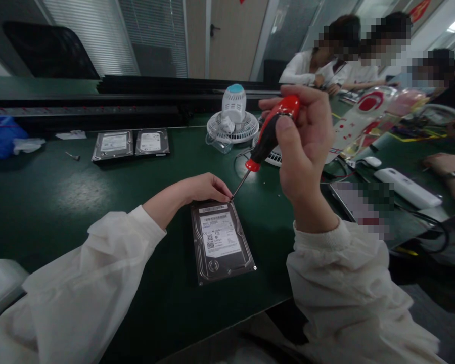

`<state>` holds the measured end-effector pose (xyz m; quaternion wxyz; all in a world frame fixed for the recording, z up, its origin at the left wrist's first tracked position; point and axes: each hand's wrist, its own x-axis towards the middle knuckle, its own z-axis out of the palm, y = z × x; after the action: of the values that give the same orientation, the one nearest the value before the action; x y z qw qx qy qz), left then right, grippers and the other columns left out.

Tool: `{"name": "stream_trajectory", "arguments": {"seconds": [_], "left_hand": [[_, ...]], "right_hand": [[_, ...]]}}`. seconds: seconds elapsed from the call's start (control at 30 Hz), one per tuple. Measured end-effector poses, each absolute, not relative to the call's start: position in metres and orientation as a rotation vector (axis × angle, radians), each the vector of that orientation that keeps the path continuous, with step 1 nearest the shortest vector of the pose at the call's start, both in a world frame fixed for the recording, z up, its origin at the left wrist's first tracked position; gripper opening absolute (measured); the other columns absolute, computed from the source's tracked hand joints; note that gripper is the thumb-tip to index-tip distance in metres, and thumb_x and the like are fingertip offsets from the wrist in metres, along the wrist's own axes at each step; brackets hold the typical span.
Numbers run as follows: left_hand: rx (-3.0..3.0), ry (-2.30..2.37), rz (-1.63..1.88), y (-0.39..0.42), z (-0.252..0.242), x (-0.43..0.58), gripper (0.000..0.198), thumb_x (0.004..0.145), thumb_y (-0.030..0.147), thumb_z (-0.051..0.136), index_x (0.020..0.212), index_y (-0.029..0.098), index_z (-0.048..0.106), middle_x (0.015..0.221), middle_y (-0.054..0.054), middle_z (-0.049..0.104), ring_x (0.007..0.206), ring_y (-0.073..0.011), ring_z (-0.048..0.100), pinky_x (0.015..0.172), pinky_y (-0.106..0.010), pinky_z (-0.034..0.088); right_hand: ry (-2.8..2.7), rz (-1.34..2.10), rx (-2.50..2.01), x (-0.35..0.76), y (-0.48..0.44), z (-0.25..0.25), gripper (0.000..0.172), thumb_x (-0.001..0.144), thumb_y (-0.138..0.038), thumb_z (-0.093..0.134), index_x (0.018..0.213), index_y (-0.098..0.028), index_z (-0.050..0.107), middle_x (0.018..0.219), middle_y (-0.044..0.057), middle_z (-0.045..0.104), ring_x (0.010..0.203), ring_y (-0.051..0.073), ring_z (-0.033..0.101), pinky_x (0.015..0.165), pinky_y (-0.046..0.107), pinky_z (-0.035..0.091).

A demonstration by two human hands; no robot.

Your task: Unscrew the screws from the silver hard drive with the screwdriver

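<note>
A hard drive [222, 235] with a white label lies flat on the green table, its far short edge under my left hand [210, 188]. The fingers of that hand are bent together at the far right corner, gripping the drive there; whether they also pinch a small screw I cannot tell. My right hand [307, 136] is wrapped round the red and black handle of a screwdriver [265, 136]. The shaft slants down to the left, and its tip meets the drive's far right corner, right beside my left fingertips.
Two more hard drives, one [112, 143] left of the other [151, 142], lie at the back left. A white fan [234, 108] stands behind. To the right are a phone [360, 207], a white power strip [407, 187] and cables. Other people sit at the far right.
</note>
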<state>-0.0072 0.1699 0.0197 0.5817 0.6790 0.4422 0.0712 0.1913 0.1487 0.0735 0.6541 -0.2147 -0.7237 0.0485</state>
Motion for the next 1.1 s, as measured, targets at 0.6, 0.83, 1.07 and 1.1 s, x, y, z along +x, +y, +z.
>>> {"name": "stream_trajectory", "arguments": {"seconds": [0.6, 0.83, 1.07, 1.1], "left_hand": [[1.585, 1.047, 0.165, 0.171, 0.019, -0.008, 0.013, 0.073, 0.027, 0.079, 0.085, 0.024, 0.080, 0.088, -0.001, 0.078, 0.086, -0.0218, 0.069, 0.084, -0.038, 0.051], [1.579, 1.049, 0.158, 0.173, 0.017, -0.009, 0.013, 0.071, 0.027, 0.080, 0.084, 0.025, 0.080, 0.089, -0.001, 0.079, 0.089, -0.0231, 0.069, 0.086, -0.039, 0.052], [1.561, 1.036, 0.147, 0.172, 0.017, -0.008, 0.015, 0.068, 0.031, 0.082, 0.082, 0.025, 0.080, 0.088, 0.000, 0.079, 0.086, -0.0213, 0.069, 0.083, -0.036, 0.051], [1.557, 1.034, 0.146, 0.172, 0.017, -0.008, 0.016, 0.068, 0.032, 0.082, 0.082, 0.025, 0.080, 0.087, 0.000, 0.079, 0.085, -0.0211, 0.069, 0.082, -0.035, 0.051]], "right_hand": [[-1.568, 0.073, -0.510, 0.189, 0.160, 0.065, 0.043, 0.091, -0.045, 0.073, 0.123, -0.040, 0.045, 0.121, 0.001, 0.065, 0.102, 0.019, 0.075, 0.086, 0.038, 0.063], [-1.503, 0.075, -0.430, 0.185, 0.148, 0.071, 0.026, 0.091, -0.043, 0.072, 0.112, -0.029, 0.064, 0.102, 0.003, 0.064, 0.090, 0.016, 0.066, 0.070, 0.031, 0.056], [-1.503, 0.040, -0.462, 0.185, 0.151, 0.069, 0.034, 0.089, -0.038, 0.077, 0.117, -0.028, 0.062, 0.101, 0.002, 0.069, 0.086, 0.013, 0.068, 0.071, 0.026, 0.058], [-1.506, 0.035, -0.463, 0.185, 0.152, 0.068, 0.042, 0.087, -0.040, 0.080, 0.121, -0.029, 0.058, 0.101, 0.001, 0.070, 0.086, 0.013, 0.069, 0.072, 0.027, 0.059]]}}
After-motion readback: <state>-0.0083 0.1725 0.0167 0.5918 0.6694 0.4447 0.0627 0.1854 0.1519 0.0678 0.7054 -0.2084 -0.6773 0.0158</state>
